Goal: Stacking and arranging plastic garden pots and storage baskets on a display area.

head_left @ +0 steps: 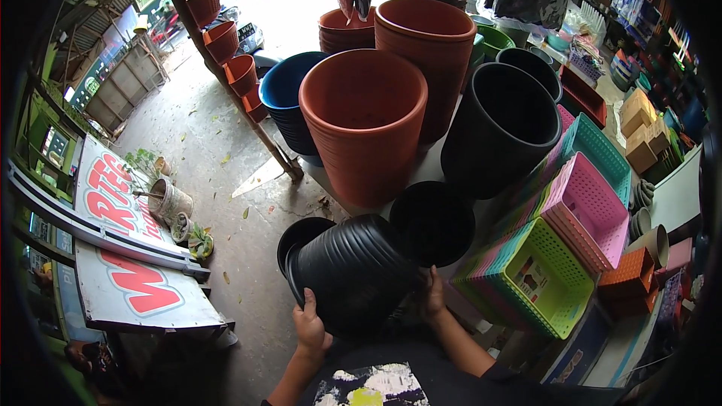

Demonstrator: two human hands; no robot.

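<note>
Blk ribbed pot (353,267) is up front of the torso, tipped on its side betw. both hands, rim end to the L, narrower end to the R. L hand (308,327) grips nr the rim, thumb up along the wall, fingers mostly hidden. R hand (434,297) is at the other end, fingers up along the edge; can't tell how firm. Another dk rim (289,234) pokes out past the upper-L edge; nested or separate, can't tell.

Room: tight above & R. Terracotta pots (365,120) stand just beyond, upright blk pot (432,223) right by the narrow end, basket stack (560,286) nr the R hand, its corner facing in. Most open side = L: concrete floor (226,158) w/ scattered leaves, out to the sign panel (143,286), slanted post (259,135) bounding it up top.
</note>
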